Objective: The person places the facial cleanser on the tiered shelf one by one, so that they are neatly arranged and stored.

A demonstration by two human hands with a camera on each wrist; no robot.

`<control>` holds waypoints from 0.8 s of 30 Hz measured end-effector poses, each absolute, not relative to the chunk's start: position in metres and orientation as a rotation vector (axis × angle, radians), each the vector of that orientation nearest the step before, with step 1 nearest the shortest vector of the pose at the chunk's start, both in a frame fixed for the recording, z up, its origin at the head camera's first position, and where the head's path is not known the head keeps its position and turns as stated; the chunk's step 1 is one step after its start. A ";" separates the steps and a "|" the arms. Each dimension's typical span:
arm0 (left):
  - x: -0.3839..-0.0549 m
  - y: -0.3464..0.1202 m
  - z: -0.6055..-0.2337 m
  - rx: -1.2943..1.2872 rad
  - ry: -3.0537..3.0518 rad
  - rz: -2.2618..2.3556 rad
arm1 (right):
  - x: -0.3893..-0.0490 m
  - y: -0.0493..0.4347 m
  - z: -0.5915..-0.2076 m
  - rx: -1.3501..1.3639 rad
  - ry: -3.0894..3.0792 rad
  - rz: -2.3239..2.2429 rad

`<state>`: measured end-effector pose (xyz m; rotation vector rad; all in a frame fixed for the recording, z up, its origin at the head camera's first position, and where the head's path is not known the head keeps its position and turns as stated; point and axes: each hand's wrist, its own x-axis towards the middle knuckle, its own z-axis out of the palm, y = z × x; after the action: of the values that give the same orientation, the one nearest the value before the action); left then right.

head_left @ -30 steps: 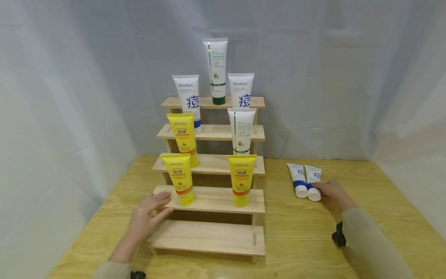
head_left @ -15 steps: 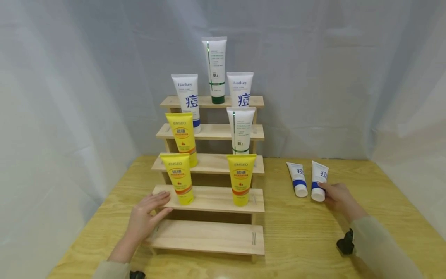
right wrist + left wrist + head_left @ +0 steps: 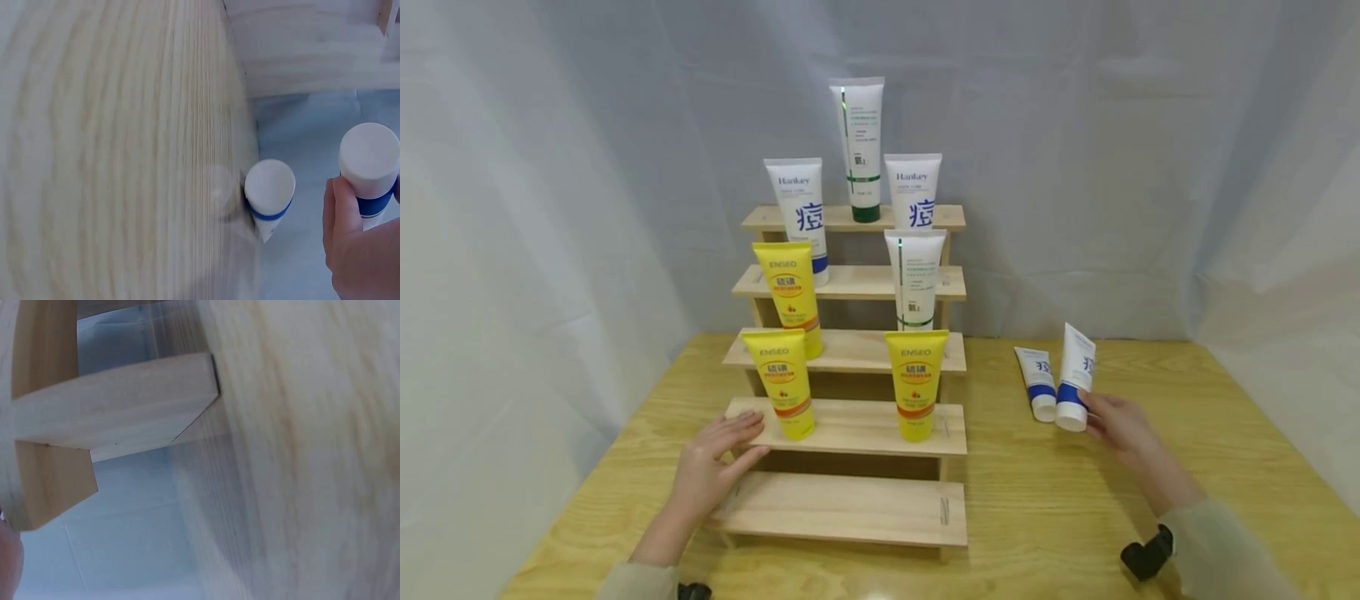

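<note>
My right hand (image 3: 1116, 425) pinches a white squeeze tube (image 3: 1077, 371) near its blue band, and the tube leans up off the table, cap end low. In the right wrist view its white cap (image 3: 370, 156) shows between finger and thumb. A matching tube (image 3: 1037, 383) lies beside it on the table, cap toward me. My left hand (image 3: 711, 458) rests at the left end of a stepped wooden display rack (image 3: 842, 508), with its fingers on the second shelf from the bottom and the thumb along the front edge.
Two yellow tubes (image 3: 917, 387) stand on the second shelf from the bottom, and another yellow tube (image 3: 790, 292) is one step up. White tubes (image 3: 857, 142) stand upright on the higher shelves. Grey-white curtain (image 3: 1075, 167) hangs behind the wooden table (image 3: 1037, 517).
My right hand has slid its tube away from the other one, then tipped it up and brought it back to the left. The left hand keeps its place on the rack.
</note>
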<state>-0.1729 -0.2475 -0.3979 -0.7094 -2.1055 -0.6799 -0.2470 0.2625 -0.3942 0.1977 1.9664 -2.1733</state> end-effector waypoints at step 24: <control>-0.172 -0.247 -0.399 -0.692 -2.117 -0.691 | -0.203 0.221 -0.377 -0.670 1.418 -2.541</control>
<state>-0.1721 -0.2474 -0.3989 -0.6917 -2.1167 -0.6912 -0.2028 0.2211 -0.3766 -0.6698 1.4182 -2.5407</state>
